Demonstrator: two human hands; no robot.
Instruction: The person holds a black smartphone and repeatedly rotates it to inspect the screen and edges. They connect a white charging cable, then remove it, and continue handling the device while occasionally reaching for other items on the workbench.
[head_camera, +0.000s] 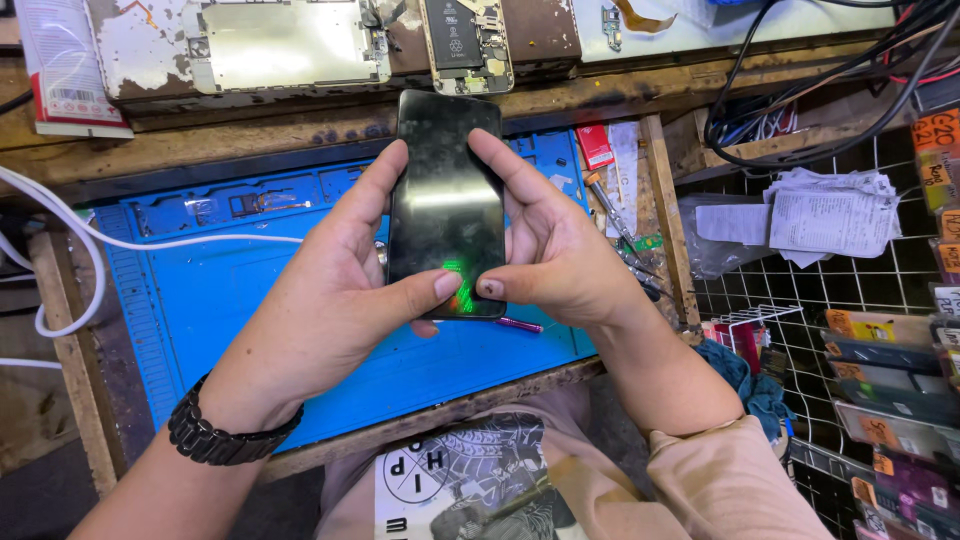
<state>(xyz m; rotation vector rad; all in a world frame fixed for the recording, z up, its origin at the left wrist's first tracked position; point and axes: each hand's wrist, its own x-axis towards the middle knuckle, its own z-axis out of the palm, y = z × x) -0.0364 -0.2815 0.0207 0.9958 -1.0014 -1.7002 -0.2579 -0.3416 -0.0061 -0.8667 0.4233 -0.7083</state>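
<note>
Phone (447, 200) lower corners hidden under thumbs; mat (250, 320) partly covered.

You are at a phone repair bench in a small workshop or stall. A blue repair mat (230, 300) covers the worn wooden worktop (300, 140) in the middle of the frame. Along the top edge lie opened phone bodies (285, 45) with bare circuit boards (465, 45). Screwdrivers (610, 210) sit right of centre, black cables (800, 90) tangle at upper right, and a wire rack (800, 290) of packaged parts (890, 400) fills the right side.
</note>
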